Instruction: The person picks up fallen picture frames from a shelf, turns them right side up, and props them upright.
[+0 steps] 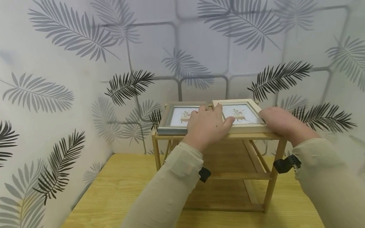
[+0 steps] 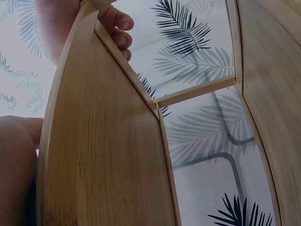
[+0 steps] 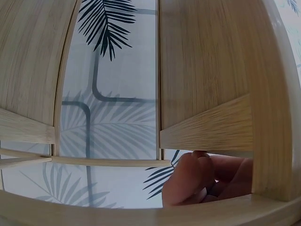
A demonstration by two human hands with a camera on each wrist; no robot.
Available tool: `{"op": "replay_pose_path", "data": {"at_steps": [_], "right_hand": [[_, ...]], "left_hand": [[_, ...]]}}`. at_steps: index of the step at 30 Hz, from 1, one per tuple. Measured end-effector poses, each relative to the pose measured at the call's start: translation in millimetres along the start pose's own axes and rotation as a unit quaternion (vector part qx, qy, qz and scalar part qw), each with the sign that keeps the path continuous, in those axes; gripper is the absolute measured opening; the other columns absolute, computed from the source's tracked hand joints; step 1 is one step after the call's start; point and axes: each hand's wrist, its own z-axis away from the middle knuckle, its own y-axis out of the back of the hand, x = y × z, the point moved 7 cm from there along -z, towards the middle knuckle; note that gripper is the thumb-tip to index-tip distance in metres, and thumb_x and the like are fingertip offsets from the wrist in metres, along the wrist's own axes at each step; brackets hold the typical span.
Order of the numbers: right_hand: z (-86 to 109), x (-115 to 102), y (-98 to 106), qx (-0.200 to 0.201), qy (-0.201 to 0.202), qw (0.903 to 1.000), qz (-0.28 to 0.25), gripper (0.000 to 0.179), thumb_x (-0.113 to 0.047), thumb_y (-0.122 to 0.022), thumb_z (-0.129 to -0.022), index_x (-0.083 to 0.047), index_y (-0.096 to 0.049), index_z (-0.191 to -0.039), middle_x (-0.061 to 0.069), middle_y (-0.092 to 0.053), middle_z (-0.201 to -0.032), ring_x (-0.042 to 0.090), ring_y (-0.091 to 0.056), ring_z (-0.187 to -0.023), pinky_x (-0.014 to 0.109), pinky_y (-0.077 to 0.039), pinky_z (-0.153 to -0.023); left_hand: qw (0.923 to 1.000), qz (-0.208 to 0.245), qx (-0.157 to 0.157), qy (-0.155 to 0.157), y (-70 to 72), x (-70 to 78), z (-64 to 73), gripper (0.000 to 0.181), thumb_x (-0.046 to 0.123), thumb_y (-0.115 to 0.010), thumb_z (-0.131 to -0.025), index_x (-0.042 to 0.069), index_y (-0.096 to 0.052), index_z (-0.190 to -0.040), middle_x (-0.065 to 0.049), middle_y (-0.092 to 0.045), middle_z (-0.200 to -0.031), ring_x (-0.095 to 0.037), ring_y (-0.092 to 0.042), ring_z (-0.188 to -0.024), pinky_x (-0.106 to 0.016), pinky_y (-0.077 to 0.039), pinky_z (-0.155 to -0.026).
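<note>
A silver-edged picture frame (image 1: 172, 131) and a cream picture frame (image 1: 248, 128) lie side by side, face up, on top of a wooden shelf rack (image 1: 274, 185). Both hold a small plant print. My left hand (image 1: 205, 126) rests flat where the two frames meet, fingers spread forward and thumb over the cream one. At the rack's right end, my right hand (image 1: 279, 121) grips the top board beside the cream frame. Its curled fingers (image 3: 188, 179) show under the end rail in the right wrist view, and the left wrist view also catches these fingers (image 2: 121, 37).
The rack stands on a yellow wood-grain table (image 1: 112, 197), with lower shelves (image 1: 225, 160) under the top board. Behind and to the left rises a wall (image 1: 196, 30) papered with grey and black leaves. Black straps with small devices (image 1: 286, 164) sit at both wrists.
</note>
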Motion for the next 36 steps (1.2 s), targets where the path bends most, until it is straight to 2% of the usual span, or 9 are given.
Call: {"op": "replay_pose_path", "data": {"at_steps": [5,9,14,18,27,32,36], "right_hand": [[1.8,4.2,-4.4,-0.015,-0.037,0.9982,-0.045,0.056,-0.031,-0.028,-0.108,0.012,-0.053,-0.134,0.031,-0.057,-0.125,0.039,-0.056,-0.101,0.056,-0.044,-0.088],[2.3,9.0,-5.5,-0.024,-0.061,0.9949,-0.076,0.065,-0.041,-0.03,-0.108,0.013,-0.045,-0.142,0.034,-0.051,-0.135,0.042,-0.055,-0.111,0.058,-0.042,-0.094],[4.9,9.0,-5.9,-0.027,-0.065,0.9922,-0.103,0.061,-0.041,-0.036,-0.106,0.011,-0.054,-0.132,0.027,-0.06,-0.117,0.035,-0.058,-0.095,0.047,-0.048,-0.08],[6.6,8.8,-6.9,-0.031,-0.072,0.9909,-0.11,0.056,-0.041,-0.037,-0.106,0.008,-0.056,-0.125,0.019,-0.062,-0.101,0.029,-0.058,-0.084,0.039,-0.047,-0.072],[9.0,10.9,-6.4,-0.028,-0.067,0.9905,-0.116,0.065,-0.044,-0.034,-0.107,0.011,-0.045,-0.141,0.022,-0.063,-0.107,0.031,-0.059,-0.088,0.042,-0.048,-0.075],[10.3,9.9,-7.0,-0.028,-0.073,0.9897,-0.12,0.066,-0.045,-0.035,-0.107,0.012,-0.044,-0.139,0.022,-0.062,-0.107,0.029,-0.059,-0.087,0.039,-0.049,-0.073],[11.0,10.4,-6.2,-0.033,-0.082,0.9886,-0.122,0.069,-0.047,-0.032,-0.107,0.013,-0.04,-0.14,0.022,-0.059,-0.108,0.029,-0.058,-0.087,0.038,-0.048,-0.073]], "left_hand": [[1.0,-0.002,-0.003,-0.001,-2.0,-1.0,-0.3,0.075,0.067,-0.023,-0.102,0.02,-0.03,-0.161,-0.006,-0.046,-0.154,-0.028,-0.03,-0.146,-0.046,-0.029,-0.115],[1.0,-0.003,-0.002,-0.002,-1.3,-0.5,-1.1,0.074,0.065,-0.024,-0.103,0.02,-0.028,-0.161,-0.006,-0.046,-0.155,-0.028,-0.03,-0.146,-0.046,-0.028,-0.116],[0.9999,0.01,0.0,0.002,-0.7,-2.2,-1.0,0.072,0.064,-0.027,-0.103,0.021,-0.028,-0.162,-0.003,-0.045,-0.155,-0.025,-0.028,-0.148,-0.045,-0.027,-0.116],[0.9997,0.024,0.0,0.001,-0.5,-3.1,0.8,0.072,0.065,-0.029,-0.103,0.022,-0.03,-0.161,-0.001,-0.043,-0.157,-0.023,-0.03,-0.148,-0.044,-0.027,-0.116],[0.9997,0.022,0.009,-0.003,0.7,-1.0,2.5,0.071,0.066,-0.03,-0.102,0.02,-0.042,-0.155,0.002,-0.049,-0.153,-0.022,-0.046,-0.138,-0.043,-0.037,-0.109],[0.9995,0.023,0.021,0.009,1.3,-3.4,2.2,0.065,0.066,-0.035,-0.101,0.018,-0.059,-0.138,0.002,-0.062,-0.136,-0.021,-0.059,-0.121,-0.04,-0.045,-0.097],[0.9992,0.023,0.03,0.011,3.8,-4.1,1.9,0.063,0.065,-0.037,-0.1,0.017,-0.062,-0.131,0.001,-0.065,-0.129,-0.023,-0.061,-0.114,-0.039,-0.047,-0.091]]}}
